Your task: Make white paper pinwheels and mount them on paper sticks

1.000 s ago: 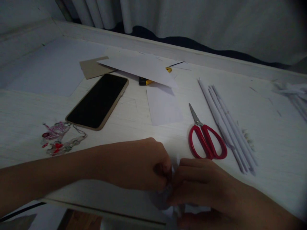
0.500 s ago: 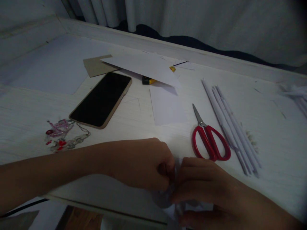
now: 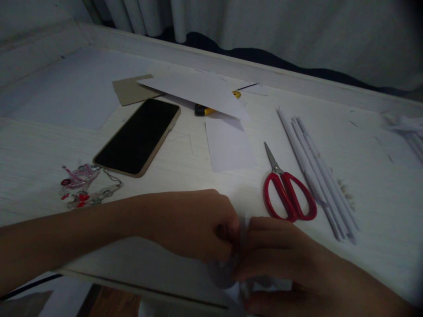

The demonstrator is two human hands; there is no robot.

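Near the table's front edge, my left hand [image 3: 211, 229] is closed in a fist, knuckles up. My right hand [image 3: 284, 255] meets it from the right, its fingers curled and pressed against the same thing. Between and below them shows part of a clear, rounded thing that looks like a roll of clear tape [image 3: 220, 276], mostly hidden by the fingers. A bit of white paper [image 3: 272, 284] peeks out under my right fingers. Just beyond my right hand lie scissors with red handles [image 3: 289, 198], their blades together and pointing away.
Several rolled white paper sticks [image 3: 320, 180] lie right of the scissors. A phone [image 3: 140, 138] with a beaded strap [image 3: 82, 185] is at left. Farther back are white paper sheets [image 3: 201, 90], a cardboard piece [image 3: 134, 90] and a partly covered yellow-and-black tool [image 3: 201, 110].
The view has shifted very slightly. Both hands keep nearly the same pose and place, and the things on the table have not moved.
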